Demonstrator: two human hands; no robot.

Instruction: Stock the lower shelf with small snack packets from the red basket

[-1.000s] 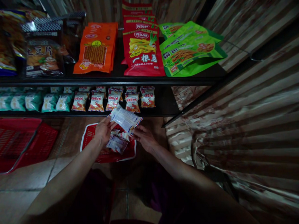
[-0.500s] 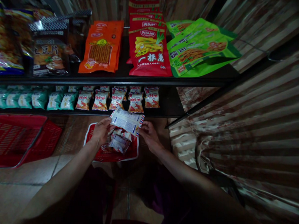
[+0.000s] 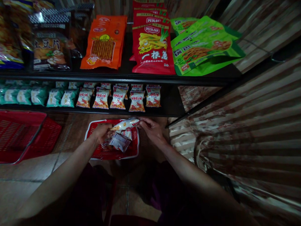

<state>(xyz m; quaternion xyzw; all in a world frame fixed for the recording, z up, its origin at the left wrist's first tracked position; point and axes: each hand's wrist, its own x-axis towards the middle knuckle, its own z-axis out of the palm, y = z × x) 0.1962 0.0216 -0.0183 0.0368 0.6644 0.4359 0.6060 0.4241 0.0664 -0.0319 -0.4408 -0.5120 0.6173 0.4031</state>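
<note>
Between my two hands is a small snack bag (image 3: 125, 124), tilted so that I see it nearly edge-on. My left hand (image 3: 103, 132) is closed on its left end, and my right hand (image 3: 151, 127) pinches its right end. Just below the bag stands a red plastic basket (image 3: 97, 155) with a pale rim, on the floor. Inside it lie several similar small snack bags (image 3: 120, 142), some with their printed backs up. My left hand partly hides the basket's left side.
A row of small white-and-orange snack bags (image 3: 119, 97) lines the lower black shelf (image 3: 171, 102), with teal bags (image 3: 38, 96) to their left. Larger orange (image 3: 102, 43), red (image 3: 151, 43) and green packets (image 3: 200, 55) fill the upper shelf. Another red basket (image 3: 20, 137) stands left; corrugated covering (image 3: 240, 139) is at right.
The snack bag has turned from showing its printed back to nearly edge-on, with both hands still on it. The view has shifted slightly.
</note>
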